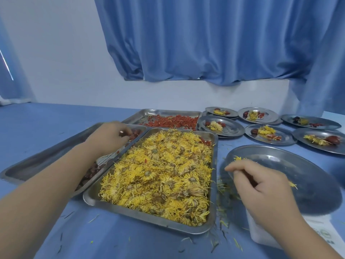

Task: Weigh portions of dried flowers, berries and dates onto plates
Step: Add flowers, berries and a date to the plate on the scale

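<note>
Reaching into the date tray (46, 157), your left hand (110, 136) has its grip curled down among the dates (135, 134); you cannot tell whether the fingers have actually pinched one.

Just to the right of that grip sits the flower tray (214, 176), heaped with dried yellow flowers (160, 172), and beyond it the berry tray (164, 113) with red berries (173, 121) spread along it.

Your right hand (261, 182) rests at the near left rim of a large plate (291, 176), its grip loosely curled with the fingertips drawn together; whether they pinch petals cannot be told. A few yellow petals (238, 158) lie on the plate just past that grip. The plate stands on a white scale (261, 234) under your wrist.

Farther beyond the right grip, filled plates (221, 126) carry flowers, berries and dates. Loose petals litter the blue worktop (112, 236).
</note>
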The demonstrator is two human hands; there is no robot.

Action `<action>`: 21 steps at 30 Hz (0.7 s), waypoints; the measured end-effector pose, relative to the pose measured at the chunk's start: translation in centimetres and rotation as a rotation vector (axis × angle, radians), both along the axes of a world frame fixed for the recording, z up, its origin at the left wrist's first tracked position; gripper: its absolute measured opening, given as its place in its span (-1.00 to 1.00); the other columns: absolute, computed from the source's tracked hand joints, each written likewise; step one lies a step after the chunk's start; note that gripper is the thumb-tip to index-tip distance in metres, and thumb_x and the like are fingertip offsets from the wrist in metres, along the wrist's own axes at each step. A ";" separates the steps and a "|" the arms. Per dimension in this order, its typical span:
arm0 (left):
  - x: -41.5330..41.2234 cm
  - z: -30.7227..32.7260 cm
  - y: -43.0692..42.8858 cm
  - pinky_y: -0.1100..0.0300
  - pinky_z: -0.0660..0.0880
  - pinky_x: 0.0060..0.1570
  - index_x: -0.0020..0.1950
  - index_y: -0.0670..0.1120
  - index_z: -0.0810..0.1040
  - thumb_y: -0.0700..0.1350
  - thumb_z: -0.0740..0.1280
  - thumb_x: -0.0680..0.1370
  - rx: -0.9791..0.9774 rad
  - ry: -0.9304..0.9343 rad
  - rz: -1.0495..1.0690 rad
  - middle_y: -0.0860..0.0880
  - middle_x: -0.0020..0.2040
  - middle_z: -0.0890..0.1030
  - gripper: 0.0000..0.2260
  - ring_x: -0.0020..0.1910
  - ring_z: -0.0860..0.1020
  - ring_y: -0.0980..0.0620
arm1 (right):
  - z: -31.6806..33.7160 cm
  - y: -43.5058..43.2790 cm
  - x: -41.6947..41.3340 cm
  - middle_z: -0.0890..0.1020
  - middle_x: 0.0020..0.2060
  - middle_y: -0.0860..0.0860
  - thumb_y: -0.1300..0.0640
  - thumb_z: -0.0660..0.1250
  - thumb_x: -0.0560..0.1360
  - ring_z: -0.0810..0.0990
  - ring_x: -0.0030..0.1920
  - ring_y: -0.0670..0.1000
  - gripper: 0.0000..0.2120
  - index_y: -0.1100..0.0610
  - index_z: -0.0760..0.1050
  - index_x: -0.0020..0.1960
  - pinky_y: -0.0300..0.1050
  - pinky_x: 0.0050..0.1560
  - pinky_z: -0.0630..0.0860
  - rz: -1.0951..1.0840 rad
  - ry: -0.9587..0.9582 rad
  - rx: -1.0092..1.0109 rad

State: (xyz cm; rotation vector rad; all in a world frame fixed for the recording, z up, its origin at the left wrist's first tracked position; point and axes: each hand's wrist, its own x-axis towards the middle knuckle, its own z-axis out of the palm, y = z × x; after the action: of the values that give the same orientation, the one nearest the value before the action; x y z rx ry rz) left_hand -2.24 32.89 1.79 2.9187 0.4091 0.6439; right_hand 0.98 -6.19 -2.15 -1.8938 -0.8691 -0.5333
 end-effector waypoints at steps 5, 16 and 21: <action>1.5 1.5 -9.1 0.44 0.32 -0.18 0.04 0.15 0.57 -0.04 0.36 0.54 -0.004 0.000 -0.300 0.26 -0.07 0.52 -0.88 -0.10 0.48 0.34 | 1.1 -1.7 0.8 0.48 -0.57 -0.02 0.25 0.23 0.52 0.35 -0.59 -0.10 -0.67 -0.13 0.59 -0.22 -0.30 -0.59 0.29 -0.006 0.277 0.310; 5.1 0.7 -25.1 0.24 0.47 0.02 0.15 0.10 0.58 0.09 0.24 0.60 0.040 0.071 -0.712 0.22 -0.02 0.54 -0.79 -0.02 0.49 0.25 | 2.8 -4.6 2.9 0.40 -0.60 -0.06 0.30 0.15 0.52 0.31 -0.60 -0.10 -0.73 0.06 0.56 -0.18 -0.29 -0.61 0.26 -0.131 0.679 0.874; 6.8 -0.1 -27.2 0.04 0.51 0.08 0.18 0.08 0.54 0.14 0.23 0.59 0.178 0.131 -0.729 0.13 0.04 0.56 -0.75 0.03 0.50 0.14 | 2.8 -4.4 2.7 0.41 -0.59 -0.04 0.27 0.16 0.52 0.31 -0.58 -0.07 -0.74 0.05 0.57 -0.17 -0.22 -0.58 0.25 -0.114 0.709 0.846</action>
State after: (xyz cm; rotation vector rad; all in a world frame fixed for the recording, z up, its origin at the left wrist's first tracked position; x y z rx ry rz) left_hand 4.57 5.68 1.72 2.9503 -0.7118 0.3842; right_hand 3.70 -10.58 0.69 -1.1916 -0.0272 -0.1981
